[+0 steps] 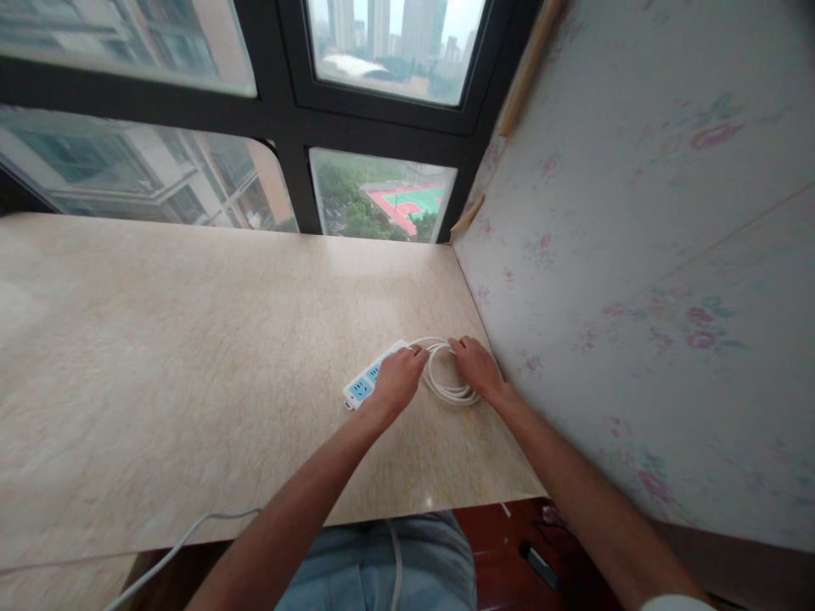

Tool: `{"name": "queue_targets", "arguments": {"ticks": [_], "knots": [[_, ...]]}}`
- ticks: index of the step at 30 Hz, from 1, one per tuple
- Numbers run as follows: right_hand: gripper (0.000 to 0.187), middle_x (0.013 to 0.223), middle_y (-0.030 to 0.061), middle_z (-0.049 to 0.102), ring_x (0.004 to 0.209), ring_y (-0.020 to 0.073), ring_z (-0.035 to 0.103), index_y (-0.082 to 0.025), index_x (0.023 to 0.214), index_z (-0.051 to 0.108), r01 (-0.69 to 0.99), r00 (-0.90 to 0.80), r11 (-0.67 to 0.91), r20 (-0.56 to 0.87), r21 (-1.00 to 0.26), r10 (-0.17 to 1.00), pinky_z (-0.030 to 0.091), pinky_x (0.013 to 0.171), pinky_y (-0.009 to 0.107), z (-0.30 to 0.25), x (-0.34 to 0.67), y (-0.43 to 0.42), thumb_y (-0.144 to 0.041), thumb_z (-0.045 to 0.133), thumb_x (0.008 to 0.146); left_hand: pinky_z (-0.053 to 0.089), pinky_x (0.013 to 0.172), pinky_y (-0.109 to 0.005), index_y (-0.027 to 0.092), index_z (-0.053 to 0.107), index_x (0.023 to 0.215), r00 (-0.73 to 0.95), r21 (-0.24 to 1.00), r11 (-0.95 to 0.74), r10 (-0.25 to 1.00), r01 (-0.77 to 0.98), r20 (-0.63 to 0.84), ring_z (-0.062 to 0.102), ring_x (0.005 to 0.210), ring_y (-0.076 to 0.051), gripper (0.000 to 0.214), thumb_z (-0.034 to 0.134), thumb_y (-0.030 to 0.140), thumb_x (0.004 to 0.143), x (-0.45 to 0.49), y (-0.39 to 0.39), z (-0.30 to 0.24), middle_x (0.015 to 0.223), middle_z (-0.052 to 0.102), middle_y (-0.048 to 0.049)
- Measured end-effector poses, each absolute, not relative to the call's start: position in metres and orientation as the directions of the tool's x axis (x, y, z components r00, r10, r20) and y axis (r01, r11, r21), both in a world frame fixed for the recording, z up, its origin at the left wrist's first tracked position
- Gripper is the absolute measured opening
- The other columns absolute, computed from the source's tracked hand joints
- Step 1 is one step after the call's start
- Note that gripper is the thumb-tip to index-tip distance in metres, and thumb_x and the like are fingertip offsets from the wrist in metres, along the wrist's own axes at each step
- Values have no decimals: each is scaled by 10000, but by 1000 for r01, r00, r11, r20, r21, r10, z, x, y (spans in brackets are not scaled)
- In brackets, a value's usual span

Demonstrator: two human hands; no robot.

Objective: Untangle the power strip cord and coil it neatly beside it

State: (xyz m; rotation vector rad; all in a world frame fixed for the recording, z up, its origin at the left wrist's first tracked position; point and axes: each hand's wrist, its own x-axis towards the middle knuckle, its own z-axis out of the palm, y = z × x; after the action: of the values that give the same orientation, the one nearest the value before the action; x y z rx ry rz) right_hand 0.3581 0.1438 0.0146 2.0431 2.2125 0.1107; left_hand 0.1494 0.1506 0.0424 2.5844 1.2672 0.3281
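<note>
A white power strip (360, 389) with blue socket faces lies on the beige marble-look sill. Its white cord (455, 395) is wound in a loose coil just right of it. My left hand (402, 373) reaches over the strip's far end, fingers closed at the coil's left side and pinching the cord. On the coil's right side my right hand (474, 363) is closed around the loops, its fingertips at the upper edge. The exact grip of the fingers is partly hidden by the backs of both hands.
The stone sill (191, 356) runs left along dark-framed windows (382, 119). A flowered wall (624, 255) rises close to my right hand. Another white cable (184, 539) crosses the sill's front edge at left. A dark object (540, 564) lies on the reddish floor.
</note>
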Motion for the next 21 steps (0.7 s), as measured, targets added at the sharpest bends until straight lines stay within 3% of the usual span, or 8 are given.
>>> {"name": "queue_targets", "arguments": {"ticks": [7, 11, 13, 17, 21], "knots": [[350, 1103, 112, 541, 1033, 200, 459, -145, 1259, 521, 997, -58, 58, -7, 54, 998, 358, 906, 279, 12, 357, 137, -132, 425, 923, 452, 873, -277, 211, 584, 1197, 566, 333, -569, 816, 752, 116, 539, 1092, -187, 352, 369, 111, 938, 164, 168, 35, 1282, 509, -79], [365, 1134, 128, 546, 1079, 217, 451, -134, 1273, 527, 1000, -10, 11, 27, -27, 1000, 349, 948, 300, 6, 358, 136, -190, 453, 919, 463, 816, -260, 169, 416, 1372, 500, 341, -522, 852, 782, 158, 542, 1070, -178, 447, 374, 98, 932, 172, 171, 25, 1330, 461, -112], [419, 1171, 140, 547, 1103, 225, 452, -99, 1322, 497, 996, 8, -5, 39, -88, 999, 348, 966, 308, 4, 359, 136, -197, 434, 920, 454, 814, -257, 140, 397, 1369, 472, 346, -508, 861, 788, 190, 540, 1050, -175, 448, 417, 111, 923, 172, 172, 25, 1284, 487, -115], [531, 1308, 159, 496, 1196, 226, 434, -34, 1403, 403, 972, 51, -41, 39, -231, 998, 330, 1028, 318, 2, 356, 134, -219, 421, 905, 406, 915, -343, 127, 530, 1201, 390, 306, -438, 897, 845, 208, 504, 1087, -239, 375, 589, 297, 873, 165, 170, 33, 1232, 520, -125], [630, 1416, 172, 407, 1306, 223, 362, -19, 1438, 347, 960, -13, 25, 46, -278, 999, 270, 1097, 332, 4, 346, 129, -399, 412, 940, 330, 993, -473, 105, 522, 1247, 268, 267, -297, 953, 917, 140, 451, 1178, -309, 517, 508, 487, 900, 158, 159, 39, 1269, 511, -173]]}}
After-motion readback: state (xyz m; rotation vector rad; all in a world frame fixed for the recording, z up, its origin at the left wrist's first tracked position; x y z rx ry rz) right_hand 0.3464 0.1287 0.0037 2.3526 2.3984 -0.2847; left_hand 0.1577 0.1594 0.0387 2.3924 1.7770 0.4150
